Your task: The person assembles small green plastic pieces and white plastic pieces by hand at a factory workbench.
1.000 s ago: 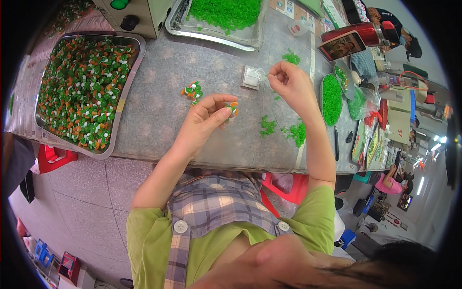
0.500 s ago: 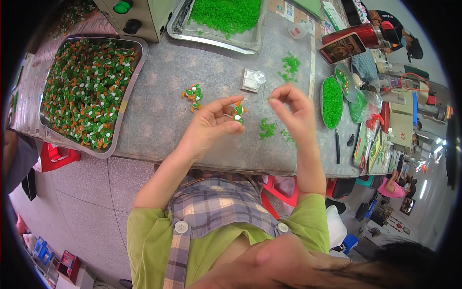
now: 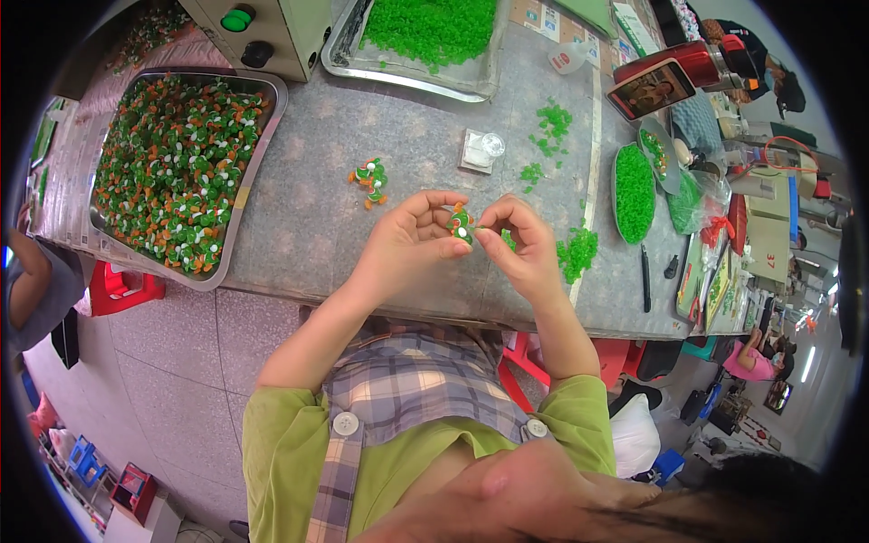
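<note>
My left hand (image 3: 396, 246) is closed on a small toy figure (image 3: 462, 232) in green, orange and white, held between thumb and fingertips just above the table's near side. From the other side my right hand (image 3: 522, 253) meets it, thumb and forefinger pinched at the figure's edge. Whatever that pinch holds is too small to make out. A few similar figures (image 3: 369, 183) lie on the table beyond my left hand. Loose green pieces (image 3: 577, 253) are scattered beside my right hand. Farther off sits a pale square block (image 3: 475, 152) with a small clear round cup on it.
At the left, a metal tray (image 3: 237, 204) is heaped with similar small figures. Another tray (image 3: 407, 83) at the back holds green pieces. An oval dish (image 3: 617, 204) of green pieces, a black pen (image 3: 645, 279) and a propped phone (image 3: 652, 89) stand at the right.
My right hand has come down and left, from apart to touching the figure. My left hand still holds the figure. The view has shifted slightly.
</note>
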Demonstrator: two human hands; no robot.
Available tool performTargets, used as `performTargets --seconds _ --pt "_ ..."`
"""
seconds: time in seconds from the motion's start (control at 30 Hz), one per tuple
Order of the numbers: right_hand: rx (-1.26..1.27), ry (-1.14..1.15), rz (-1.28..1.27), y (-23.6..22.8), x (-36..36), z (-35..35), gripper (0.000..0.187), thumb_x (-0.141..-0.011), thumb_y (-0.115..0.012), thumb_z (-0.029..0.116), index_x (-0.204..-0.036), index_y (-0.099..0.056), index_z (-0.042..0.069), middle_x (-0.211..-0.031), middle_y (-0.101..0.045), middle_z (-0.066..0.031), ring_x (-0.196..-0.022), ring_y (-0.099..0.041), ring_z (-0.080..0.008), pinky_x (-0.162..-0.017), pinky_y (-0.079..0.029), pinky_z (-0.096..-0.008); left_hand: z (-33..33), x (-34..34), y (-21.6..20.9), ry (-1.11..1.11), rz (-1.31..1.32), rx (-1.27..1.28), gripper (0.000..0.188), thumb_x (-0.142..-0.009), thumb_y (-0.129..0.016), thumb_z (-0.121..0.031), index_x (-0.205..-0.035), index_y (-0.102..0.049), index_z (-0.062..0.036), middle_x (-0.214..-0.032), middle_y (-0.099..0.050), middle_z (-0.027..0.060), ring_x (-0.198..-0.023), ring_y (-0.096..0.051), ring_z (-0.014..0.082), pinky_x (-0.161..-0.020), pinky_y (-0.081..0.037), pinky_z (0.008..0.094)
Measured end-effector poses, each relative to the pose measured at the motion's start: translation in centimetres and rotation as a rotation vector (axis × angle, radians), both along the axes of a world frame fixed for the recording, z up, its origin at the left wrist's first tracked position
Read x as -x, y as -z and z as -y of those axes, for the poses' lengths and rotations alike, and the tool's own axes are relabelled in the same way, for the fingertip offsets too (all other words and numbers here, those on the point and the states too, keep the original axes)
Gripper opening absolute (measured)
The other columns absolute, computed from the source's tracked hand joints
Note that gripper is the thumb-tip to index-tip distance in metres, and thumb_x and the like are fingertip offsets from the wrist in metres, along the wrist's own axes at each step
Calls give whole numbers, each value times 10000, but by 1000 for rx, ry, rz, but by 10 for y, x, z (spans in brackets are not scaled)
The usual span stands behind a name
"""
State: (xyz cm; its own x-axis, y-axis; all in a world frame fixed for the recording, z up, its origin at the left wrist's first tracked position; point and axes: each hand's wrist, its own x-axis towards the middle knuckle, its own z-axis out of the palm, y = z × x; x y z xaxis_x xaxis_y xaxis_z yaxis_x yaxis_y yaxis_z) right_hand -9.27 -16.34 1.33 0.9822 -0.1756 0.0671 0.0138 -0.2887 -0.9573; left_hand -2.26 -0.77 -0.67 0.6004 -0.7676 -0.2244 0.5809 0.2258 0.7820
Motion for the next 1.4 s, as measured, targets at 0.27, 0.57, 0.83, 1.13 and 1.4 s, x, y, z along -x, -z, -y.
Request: performTargets --seconds 0.27,0.57,0.83,1.13,1.4 --pt "-267 64 -7 -3 -1 3 91 -774 -573 50 -837 -516 15 -818 -529 -13 -658 -485 -73 -597 -395 -200 1 4 2 46 402 -229 520 -706 -641 6 -1171 -415 -47 -870 -569 33 -797 -570 96 -686 -462 215" --pt "-532 39 -232 -13 -1 6 76 -792 -561 82 -835 -513 42 -895 -520 -18 -678 -432 -26 -542 -325 -153 2 4 -6 45 271 -132 558 -718 -632 -3 -1215 -390 -81 -843 -509 22 -783 -553 99 -691 -459 222" --pt "-510 21 -211 -6 11 4 85 -790 -591 76 -841 -532 42 -791 -475 49 -690 -426 -19 -582 -328 -154 2 2 -1 51 -68 13 455 -715 -611 37 -1139 -474 -57 -871 -486 -2 -793 -539 83 -706 -452 214" --pt "-364 54 -154 -6 12 5 76 -778 -602 63 -815 -554 18 -804 -483 21 -711 -456 -35 -611 -356 -162 2 1 -4 63 -109 22 459 -714 -606 40 -1142 -458 -37 -869 -516 12 -791 -545 86 -704 -455 218" --pt "-398 120 -63 -4 11 6 68 -784 -589 41 -828 -543 15 -804 -478 16 -703 -448 -35 -614 -352 -162 2 5 -2 53 189 -148 440 -726 -626 -55 -1133 -458 -37 -841 -524 35 -730 -544 117 -655 -462 241"
